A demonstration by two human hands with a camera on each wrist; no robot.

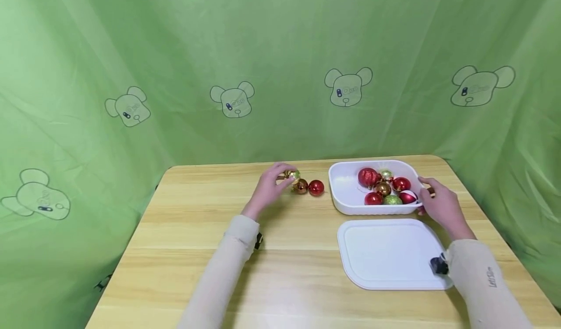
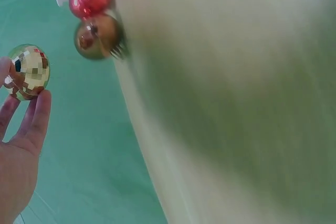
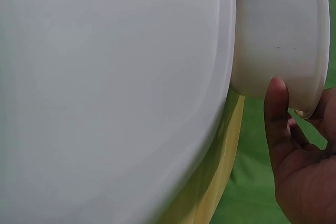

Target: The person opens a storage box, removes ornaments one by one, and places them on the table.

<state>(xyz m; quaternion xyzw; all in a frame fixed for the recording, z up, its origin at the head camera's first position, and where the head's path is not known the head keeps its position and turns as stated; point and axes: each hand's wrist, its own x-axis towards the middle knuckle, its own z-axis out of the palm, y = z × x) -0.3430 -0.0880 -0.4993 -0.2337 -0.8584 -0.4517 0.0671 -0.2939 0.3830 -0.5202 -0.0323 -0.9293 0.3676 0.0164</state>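
My left hand pinches a shiny gold faceted Christmas ball between thumb and fingertips, raised a little above the table. Just right of it a brown-gold ball and a red ball lie side by side on the wood. A white plastic box stands further right, with several red, gold and green balls grouped toward its right side. My right hand grips the box's right end. In the right wrist view its thumb presses the outer wall while other fingers reach the rim.
A white lid lies flat in front of the box, under my right forearm. The wooden table has its back edge close to a green curtain printed with bear heads.
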